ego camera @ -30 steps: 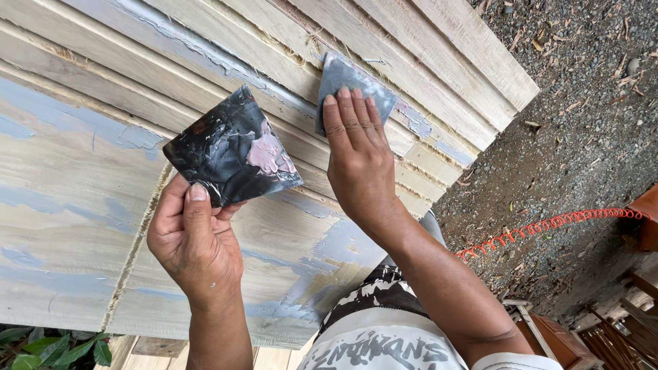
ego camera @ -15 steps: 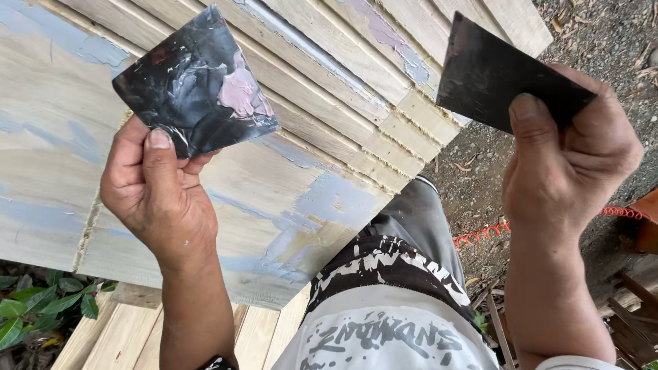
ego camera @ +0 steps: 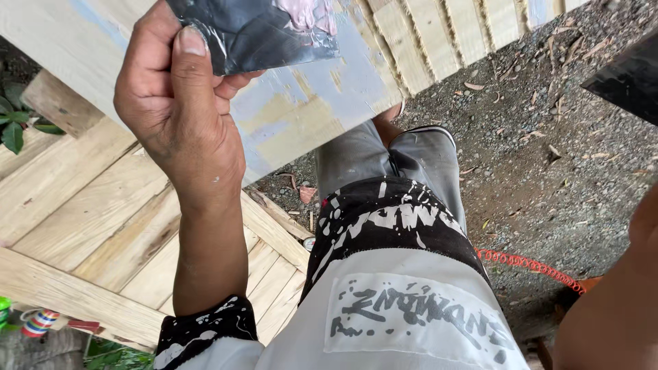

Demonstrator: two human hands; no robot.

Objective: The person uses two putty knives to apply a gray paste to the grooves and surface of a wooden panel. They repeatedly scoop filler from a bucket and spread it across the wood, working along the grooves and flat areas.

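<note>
Gravel ground (ego camera: 548, 164) below, your left hand (ego camera: 179, 116) fingers pinch the black putty-smeared sheet (ego camera: 257, 31); keep it level, though I cannot tell your right hand's grip.

Black card (ego camera: 267, 34), upper centre: pale pink smear. Wooden panel (ego camera: 308, 103), upper frame: pale yellow with blue-grey patches. Shirt (ego camera: 411, 301), lower centre: white with black splatter pattern. Shorts (ego camera: 425, 154): grey. Coiled cord (ego camera: 528, 264), lower right: red-orange.
</note>
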